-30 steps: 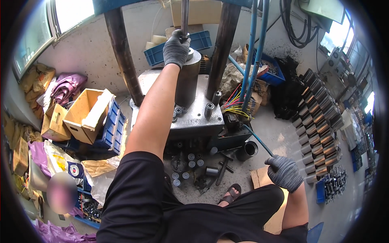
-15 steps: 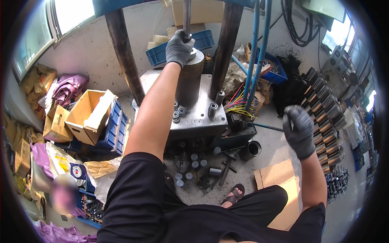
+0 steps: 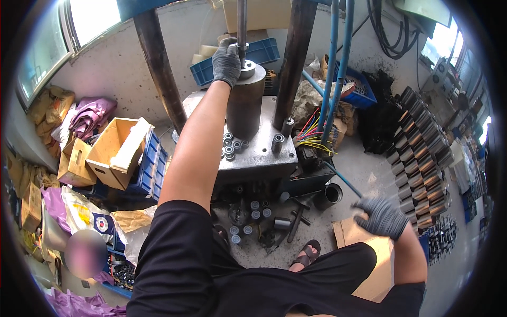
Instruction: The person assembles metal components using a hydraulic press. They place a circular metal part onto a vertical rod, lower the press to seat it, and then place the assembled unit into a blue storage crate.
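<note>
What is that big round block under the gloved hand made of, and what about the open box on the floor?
The big round block looks like dull grey metal, probably steel: dark and smooth. The open box looks like brown cardboard, with thin folded flaps. The left hand wears a grey knit-looking glove.

A metal cylinder [image 3: 245,103] stands on the press plate [image 3: 259,153], between two upright columns [image 3: 158,68]. The left hand [image 3: 227,63] rests on the cylinder's top, beside a vertical rod [image 3: 242,26]. Small bushings [image 3: 231,148] lie on the plate before the cylinder. More bushings [image 3: 253,211] sit on the floor below. A cardboard box [image 3: 113,150] lies left of the press; stacked tubes [image 3: 417,153] lie right. The right hand [image 3: 381,215] hangs over a cardboard sheet [image 3: 369,259].
</note>
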A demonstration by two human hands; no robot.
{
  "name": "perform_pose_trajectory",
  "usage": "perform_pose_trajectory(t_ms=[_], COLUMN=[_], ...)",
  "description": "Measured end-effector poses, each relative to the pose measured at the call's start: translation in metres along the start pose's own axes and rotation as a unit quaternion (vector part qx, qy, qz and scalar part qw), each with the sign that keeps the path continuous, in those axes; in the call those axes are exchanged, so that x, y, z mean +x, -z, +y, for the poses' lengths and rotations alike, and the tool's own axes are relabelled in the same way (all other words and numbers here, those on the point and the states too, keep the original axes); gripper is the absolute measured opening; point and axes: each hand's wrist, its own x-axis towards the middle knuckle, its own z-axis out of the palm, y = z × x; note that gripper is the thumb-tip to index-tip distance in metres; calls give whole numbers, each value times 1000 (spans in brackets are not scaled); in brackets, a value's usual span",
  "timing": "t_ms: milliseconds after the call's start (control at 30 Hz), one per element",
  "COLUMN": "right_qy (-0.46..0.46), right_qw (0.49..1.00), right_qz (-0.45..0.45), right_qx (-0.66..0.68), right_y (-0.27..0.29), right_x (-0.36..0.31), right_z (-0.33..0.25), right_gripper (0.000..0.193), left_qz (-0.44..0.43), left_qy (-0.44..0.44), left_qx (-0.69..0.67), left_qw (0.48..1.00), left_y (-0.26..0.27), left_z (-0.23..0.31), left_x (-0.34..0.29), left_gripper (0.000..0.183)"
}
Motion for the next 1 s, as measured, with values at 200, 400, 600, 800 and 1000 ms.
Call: perform_pose_trajectory(t_ms=[200, 400, 600, 800, 1000], right_qy=[-81, -78, -73, -64, -70], right_qw=[987, 996, 996, 995, 997], right_qz=[-126, -32, -6, -43, 13], right_qx=[-57, -26, -47, -66, -9], right_y=[-48, -18, -19, -19, -6], right_x=[-43, -21, -25, -27, -16], right_z=[-29, -36, -39, -37, -32], right_gripper=[24, 22, 20, 20, 22], left_qz=[-1, 4, -35, -85, -96], left_qy=[-52, -57, -49, 26, 44], left_qx=[102, 91, 84, -61, -57], left_qw=[993, 994, 995, 994, 993], left_y=[-18, -11, -12, -9, -5], left_z=[-11, -12, -14, -31, -26], left_x=[-1, 2, 0, 19, 18], left_gripper=[33, 33, 26, 26, 30])
